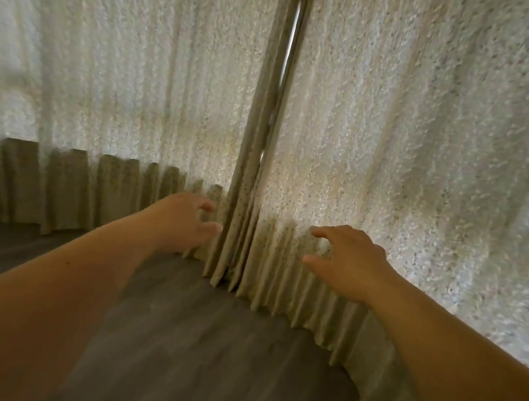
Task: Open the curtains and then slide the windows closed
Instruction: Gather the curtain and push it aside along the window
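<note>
Two pale, speckled curtains hang drawn across the window, the left curtain (130, 75) and the right curtain (422, 138) meeting at a narrow bright slit in the middle. My left hand (183, 222) reaches low toward the inner edge of the left curtain, fingers spread and curled, just short of the folds. My right hand (347, 262) hovers in front of the right curtain's lower folds, fingers apart, holding nothing. The windows are hidden behind the fabric; only daylight glows through.
Dark wood-look floor (198, 346) stretches under my arms up to the curtain hems. The lower band of both curtains is in shadow below the sill line.
</note>
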Action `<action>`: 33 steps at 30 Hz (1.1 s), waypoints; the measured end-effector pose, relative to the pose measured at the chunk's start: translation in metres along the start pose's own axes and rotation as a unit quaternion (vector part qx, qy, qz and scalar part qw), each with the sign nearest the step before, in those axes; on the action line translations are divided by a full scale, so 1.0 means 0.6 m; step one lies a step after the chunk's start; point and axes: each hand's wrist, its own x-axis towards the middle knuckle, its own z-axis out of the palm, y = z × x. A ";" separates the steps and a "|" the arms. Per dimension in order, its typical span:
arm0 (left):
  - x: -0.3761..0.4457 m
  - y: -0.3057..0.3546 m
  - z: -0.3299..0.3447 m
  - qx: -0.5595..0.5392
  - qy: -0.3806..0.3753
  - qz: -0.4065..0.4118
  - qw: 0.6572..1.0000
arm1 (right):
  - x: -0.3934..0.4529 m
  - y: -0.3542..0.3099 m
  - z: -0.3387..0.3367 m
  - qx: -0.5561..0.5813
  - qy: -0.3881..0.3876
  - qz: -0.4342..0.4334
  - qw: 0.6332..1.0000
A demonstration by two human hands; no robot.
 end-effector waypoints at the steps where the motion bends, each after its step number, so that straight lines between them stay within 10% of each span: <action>1: 0.046 -0.019 0.002 -0.013 -0.002 -0.001 1.000 | 0.043 0.004 0.009 0.000 -0.002 0.009 1.000; 22: 0.890 -0.288 0.134 -0.003 0.039 -0.022 0.999 | 0.970 0.199 0.285 0.101 0.046 -0.024 0.994; 33: 1.235 -0.575 0.111 0.017 0.067 -0.098 0.993 | 1.426 0.098 0.492 0.187 -0.019 -0.090 0.978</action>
